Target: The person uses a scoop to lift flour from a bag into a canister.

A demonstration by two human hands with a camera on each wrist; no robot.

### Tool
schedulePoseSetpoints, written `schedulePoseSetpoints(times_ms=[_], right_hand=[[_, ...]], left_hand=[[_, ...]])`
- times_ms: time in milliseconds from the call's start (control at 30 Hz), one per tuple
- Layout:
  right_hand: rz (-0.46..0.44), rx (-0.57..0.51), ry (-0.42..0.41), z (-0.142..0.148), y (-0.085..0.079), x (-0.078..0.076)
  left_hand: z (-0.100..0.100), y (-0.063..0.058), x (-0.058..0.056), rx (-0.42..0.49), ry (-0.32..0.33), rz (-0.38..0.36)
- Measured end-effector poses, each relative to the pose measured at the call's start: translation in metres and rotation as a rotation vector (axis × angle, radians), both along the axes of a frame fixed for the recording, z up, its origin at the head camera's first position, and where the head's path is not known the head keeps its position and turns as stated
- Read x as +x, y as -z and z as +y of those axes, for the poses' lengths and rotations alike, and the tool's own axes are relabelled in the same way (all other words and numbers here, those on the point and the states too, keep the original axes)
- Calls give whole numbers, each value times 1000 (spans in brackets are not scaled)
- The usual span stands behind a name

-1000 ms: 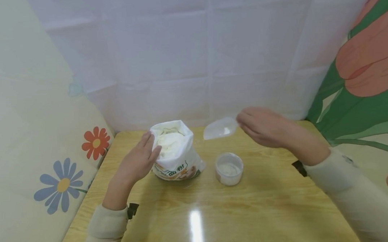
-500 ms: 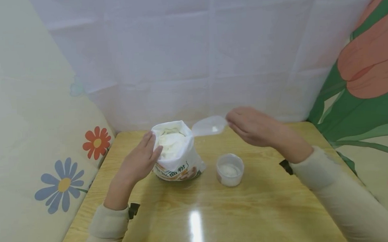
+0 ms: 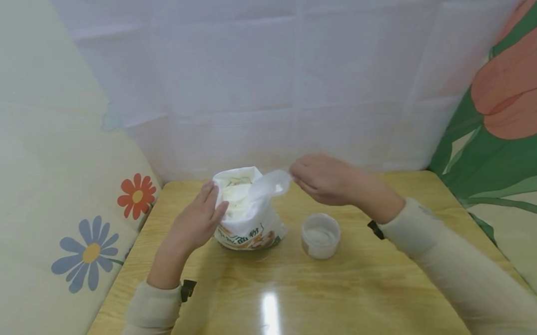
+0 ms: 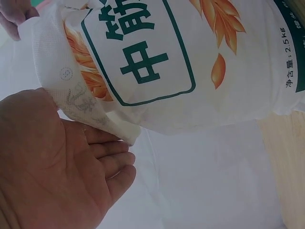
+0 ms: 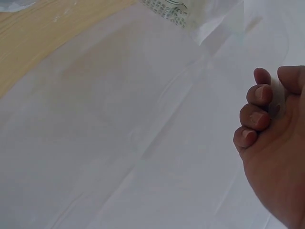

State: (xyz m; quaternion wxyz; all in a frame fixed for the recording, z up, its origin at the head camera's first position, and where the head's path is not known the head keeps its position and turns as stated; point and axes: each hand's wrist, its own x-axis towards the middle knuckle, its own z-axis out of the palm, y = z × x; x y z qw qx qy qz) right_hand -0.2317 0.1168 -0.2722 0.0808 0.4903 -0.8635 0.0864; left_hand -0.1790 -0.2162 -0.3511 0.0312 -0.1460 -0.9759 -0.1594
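An upright white flour bag (image 3: pixel 248 228) stands on the table with its top spread wide and white flour (image 3: pixel 235 194) showing inside. My left hand (image 3: pixel 194 223) holds the bag's left rim; in the left wrist view its fingers (image 4: pixel 116 162) bend against the bag's edge, the thumb hidden. My right hand (image 3: pixel 325 180) grips a clear plastic scoop (image 3: pixel 271 183) by its handle, the scoop's front end over the right side of the bag's mouth. To the right of the bag, a round clear tub (image 3: pixel 321 237) holds some white powder.
The wooden table (image 3: pixel 346 294) meets a white cloth backdrop (image 3: pixel 247 88) at its far edge. Flower-patterned cloths hang at left and right. Black wrist straps show at both sleeves (image 3: pixel 155 307).
My right hand has moved left with the scoop, from above the tub's far side to the bag's mouth. My left hand stays at the bag's rim.
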Motion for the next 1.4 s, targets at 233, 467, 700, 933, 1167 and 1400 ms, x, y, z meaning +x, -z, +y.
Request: schedulePoseSetpoints(times_ms=[233,467,700,933,1167,1400], right_hand=[[-2,34,24,-10,-5,0],[5,79,64,-26,-12,-5],[-10,166,110,-44,-12,-10],[-43,207,92,-56,-3,-11],[40,243,34,-66,6,-12],[77,310,63,-82,13,-12]], left_hand=[[1,1,-1,3,10,10],[1,0,0,1,-7,-11],[2,-3,2,-8,3,-4],[2,-3,2,-17,-1,-11],[4,-1,1,-20,7,-11],[5,0,0,-12,1,6]])
